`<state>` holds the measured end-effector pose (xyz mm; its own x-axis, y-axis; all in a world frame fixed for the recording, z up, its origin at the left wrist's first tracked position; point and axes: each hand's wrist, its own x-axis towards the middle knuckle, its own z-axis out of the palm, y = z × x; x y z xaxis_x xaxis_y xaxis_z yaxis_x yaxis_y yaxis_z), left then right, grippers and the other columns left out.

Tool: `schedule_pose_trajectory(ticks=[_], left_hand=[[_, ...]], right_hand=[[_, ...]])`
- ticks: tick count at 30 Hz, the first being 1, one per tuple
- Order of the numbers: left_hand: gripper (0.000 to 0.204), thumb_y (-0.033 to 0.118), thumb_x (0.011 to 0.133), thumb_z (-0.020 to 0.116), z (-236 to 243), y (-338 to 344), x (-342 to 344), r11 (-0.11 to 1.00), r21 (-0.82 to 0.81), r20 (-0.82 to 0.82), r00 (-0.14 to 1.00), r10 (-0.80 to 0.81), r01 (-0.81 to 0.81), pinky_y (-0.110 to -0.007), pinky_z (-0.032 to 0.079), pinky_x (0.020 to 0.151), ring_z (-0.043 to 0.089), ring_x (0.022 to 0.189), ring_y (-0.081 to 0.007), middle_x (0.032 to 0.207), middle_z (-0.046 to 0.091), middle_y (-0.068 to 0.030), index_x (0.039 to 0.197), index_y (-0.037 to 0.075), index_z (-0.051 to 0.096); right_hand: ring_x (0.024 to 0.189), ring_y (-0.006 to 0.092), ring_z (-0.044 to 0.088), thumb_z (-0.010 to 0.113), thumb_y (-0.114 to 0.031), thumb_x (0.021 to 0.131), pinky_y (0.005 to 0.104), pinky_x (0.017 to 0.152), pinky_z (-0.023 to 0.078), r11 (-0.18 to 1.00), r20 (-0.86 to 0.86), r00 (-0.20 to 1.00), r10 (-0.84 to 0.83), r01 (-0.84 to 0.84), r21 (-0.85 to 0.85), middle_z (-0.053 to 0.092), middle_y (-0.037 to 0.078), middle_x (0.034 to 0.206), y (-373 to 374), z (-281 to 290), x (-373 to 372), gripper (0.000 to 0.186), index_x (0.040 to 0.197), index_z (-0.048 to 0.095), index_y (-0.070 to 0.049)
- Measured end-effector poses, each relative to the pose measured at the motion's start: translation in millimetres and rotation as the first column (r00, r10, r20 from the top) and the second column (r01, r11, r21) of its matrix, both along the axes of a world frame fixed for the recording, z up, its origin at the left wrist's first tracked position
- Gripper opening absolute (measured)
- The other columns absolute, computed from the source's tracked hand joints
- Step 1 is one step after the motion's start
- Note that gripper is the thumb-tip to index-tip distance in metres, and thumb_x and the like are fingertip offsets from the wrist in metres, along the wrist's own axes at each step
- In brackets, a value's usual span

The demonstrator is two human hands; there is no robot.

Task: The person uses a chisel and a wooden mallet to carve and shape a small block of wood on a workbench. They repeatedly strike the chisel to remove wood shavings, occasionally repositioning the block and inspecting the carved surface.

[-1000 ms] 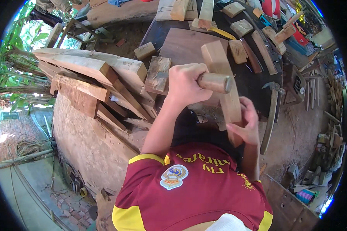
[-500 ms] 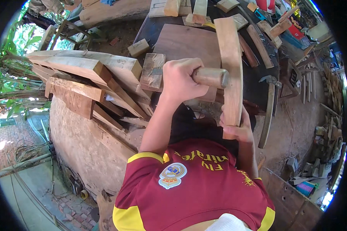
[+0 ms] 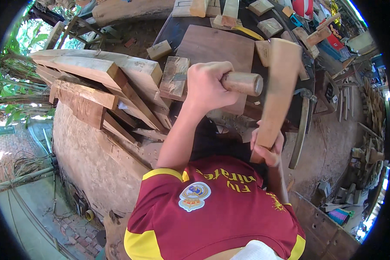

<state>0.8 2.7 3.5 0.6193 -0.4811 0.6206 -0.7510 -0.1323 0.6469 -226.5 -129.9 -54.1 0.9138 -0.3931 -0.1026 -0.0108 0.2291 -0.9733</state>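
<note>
Pale wood in both your hands, head view: your left hand [image 3: 207,86] has its grip wrapped round a thick round handle [image 3: 243,83], butt end pointing right, and your right hand [image 3: 273,156] has its grip round the lower end of a long squared bar [image 3: 278,93], upper part blurred and leaning right. Beyond them, a flat brown board [image 3: 216,45] lies on the dark surface [image 3: 177,32]; a hammer [image 3: 299,132] sits by its right edge.

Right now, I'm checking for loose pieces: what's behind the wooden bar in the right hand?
Beyond the wooden bar, parts of a wooden block, a wood strip and the dark tabletop show; whatever the bar covers is hidden.
</note>
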Motion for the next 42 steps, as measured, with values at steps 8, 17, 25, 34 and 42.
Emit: schedule_pose_trajectory(ticks=[8, 17, 25, 34, 42], left_hand=[[0.019, 0.017, 0.051, 0.068, 0, -3, -2, 0.998, 0.039, 0.024, 0.999, 0.046, -0.047, -0.038, 0.046, 0.052, 0.060, 0.058, -0.0329, 0.058, 0.055, -0.0114, 0.062, 0.008, 0.056], [0.019, 0.019, 0.053, 0.070, -2, -8, 0, 0.994, 0.059, 0.061, 0.994, 0.089, -0.092, -0.040, 0.047, 0.054, 0.061, 0.060, -0.0332, 0.060, 0.059, -0.0109, 0.064, 0.009, 0.059], [0.022, 0.018, 0.051, 0.070, -1, -6, 2, 0.993, -0.020, 0.049, 0.992, 0.115, -0.115, -0.036, 0.044, 0.051, 0.056, 0.054, -0.0337, 0.057, 0.054, -0.0136, 0.064, 0.006, 0.056], [0.020, 0.018, 0.053, 0.069, -13, -15, -3, 0.994, 0.056, 0.089, 0.992, 0.088, -0.093, -0.037, 0.044, 0.051, 0.058, 0.056, -0.0329, 0.059, 0.055, -0.0123, 0.063, 0.007, 0.057], [0.019, 0.017, 0.053, 0.069, -9, -15, 1, 0.991, 0.026, 0.111, 0.986, 0.126, -0.129, -0.037, 0.044, 0.050, 0.057, 0.054, -0.0330, 0.057, 0.054, -0.0126, 0.063, 0.007, 0.056]], right_hand=[[0.091, 0.0301, 0.067, 0.073, -0.009, 0.063, 0.0388, 0.081, 0.051, 0.676, -0.230, 0.969, -0.092, -0.108, -0.729, 0.066, 0.018, 0.097, -28, 38, -17, 0.059, 0.118, 0.052, 0.000], [0.090, 0.0311, 0.065, 0.075, -0.012, 0.061, 0.0405, 0.082, 0.051, 0.532, -0.071, 0.977, -0.202, 0.048, -0.845, 0.064, 0.018, 0.097, -18, 32, -22, 0.059, 0.115, 0.052, -0.001], [0.094, 0.0221, 0.061, 0.074, -0.007, 0.067, 0.0407, 0.078, 0.052, 0.686, 0.133, 0.927, -0.350, 0.350, -0.637, 0.058, 0.012, 0.103, -68, 21, -61, 0.051, 0.115, 0.054, -0.002], [0.077, 0.0272, 0.066, 0.074, -0.010, 0.065, 0.0369, 0.070, 0.054, 0.592, 0.150, 0.960, -0.234, 0.264, -0.761, 0.065, 0.011, 0.084, -16, -44, -13, 0.044, 0.104, 0.055, -0.005], [0.081, 0.0235, 0.061, 0.067, 0.001, 0.069, 0.0351, 0.076, 0.051, 0.610, 0.304, 0.944, -0.132, 0.319, -0.725, 0.058, 0.015, 0.096, -34, -3, -14, 0.039, 0.105, 0.053, 0.001]])
